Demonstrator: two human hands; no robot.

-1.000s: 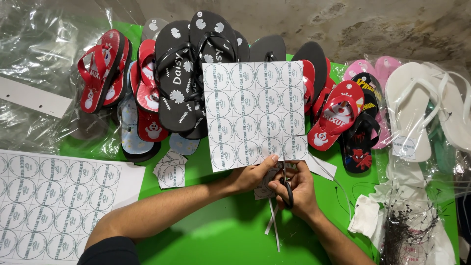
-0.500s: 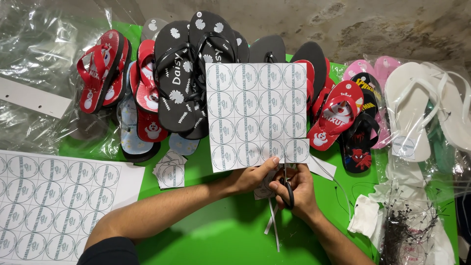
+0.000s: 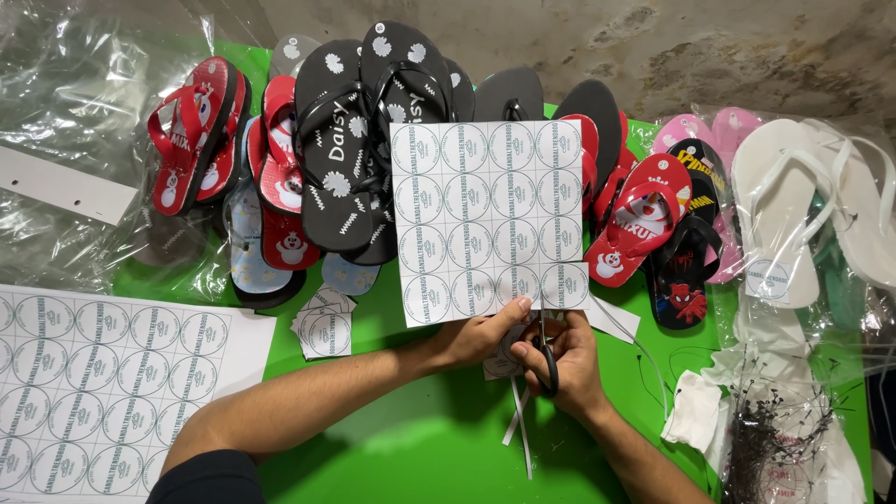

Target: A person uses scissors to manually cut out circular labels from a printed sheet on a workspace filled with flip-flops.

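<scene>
The left hand pinches the bottom edge of a sheet of round labels, holding it upright over the middle of the green table. The right hand is closed around black scissors, whose blades meet the sheet's lower edge. Thin paper strips hang below the hands. A small stack of cut labels lies just left of the forearm, a second label sheet at the left edge, and flip-flops along the far edge
</scene>
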